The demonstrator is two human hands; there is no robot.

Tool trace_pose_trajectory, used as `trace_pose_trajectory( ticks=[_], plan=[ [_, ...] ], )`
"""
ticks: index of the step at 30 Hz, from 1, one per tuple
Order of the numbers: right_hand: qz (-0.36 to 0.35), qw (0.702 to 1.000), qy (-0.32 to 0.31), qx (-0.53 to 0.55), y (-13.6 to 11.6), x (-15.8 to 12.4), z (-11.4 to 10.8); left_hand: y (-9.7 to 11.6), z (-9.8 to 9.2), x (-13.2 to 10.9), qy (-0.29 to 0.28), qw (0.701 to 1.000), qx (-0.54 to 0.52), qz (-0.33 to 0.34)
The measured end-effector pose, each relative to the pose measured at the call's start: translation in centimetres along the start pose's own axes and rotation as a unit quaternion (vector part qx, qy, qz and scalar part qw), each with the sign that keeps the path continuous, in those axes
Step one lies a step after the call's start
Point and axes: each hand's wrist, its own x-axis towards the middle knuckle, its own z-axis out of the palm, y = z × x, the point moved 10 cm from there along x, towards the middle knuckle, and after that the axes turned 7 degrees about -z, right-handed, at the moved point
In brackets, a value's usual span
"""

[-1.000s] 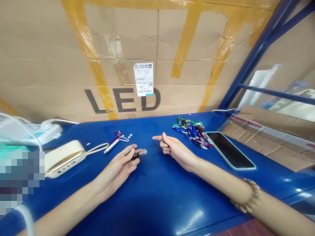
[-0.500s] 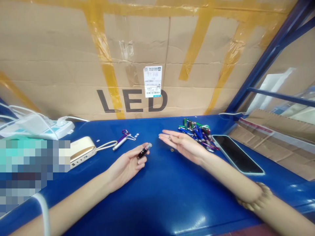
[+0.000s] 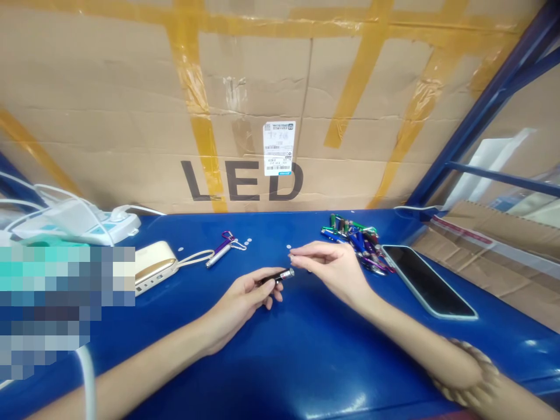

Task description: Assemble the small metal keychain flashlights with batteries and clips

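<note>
A small black flashlight (image 3: 280, 276) with a silver head lies between the thumb and fingers of my left hand (image 3: 250, 294), its silver end pointing right. My right hand (image 3: 335, 265) is close beside that end, thumb and fingertips pinched together. Whatever is in the pinch is too small to make out. A little white disc (image 3: 289, 247) lies on the blue table just beyond the right fingertips. Purple and silver mini flashlights with carabiner clips (image 3: 219, 254) lie farther back on the left, with more small discs (image 3: 248, 242) near them.
Behind my right hand is a pile of colourful mini flashlights (image 3: 356, 236), with a phone (image 3: 429, 283) beside it. On the left are a cream power bank (image 3: 154, 263) with a strap and a white power strip (image 3: 116, 227) with cables. A large cardboard box (image 3: 245, 76) stands behind the table.
My right hand has gone from stretched fingers to a pinch near the flashlight. My left hand has turned the flashlight flatter, its silver end now toward the right hand. The view shifted slightly.
</note>
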Motion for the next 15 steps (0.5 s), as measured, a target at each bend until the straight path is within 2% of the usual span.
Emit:
trace_pose_trajectory(
  ticks=[3, 6, 11, 15],
  plan=[
    [-0.163, 0.983, -0.016, -0.085, -3.8, -0.5, 0.4, 0.1, -0.1, 0.2, -0.007, 1.0, -0.023, 0.006],
    [-0.227, 0.967, -0.031, -0.111, -5.1, -1.1, 0.7, 0.1, 0.1, 0.2, -0.024, 0.999, -0.039, 0.008],
    [-0.233, 0.956, -0.063, -0.163, -5.2, -1.4, 1.7, 0.0, 0.3, 0.1, -0.034, 0.998, -0.049, 0.009],
    [-0.16, 0.97, -0.097, -0.158, -4.0, -0.5, 1.8, 0.1, 0.2, 0.1, -0.039, 0.996, -0.075, 0.01]
  ],
)
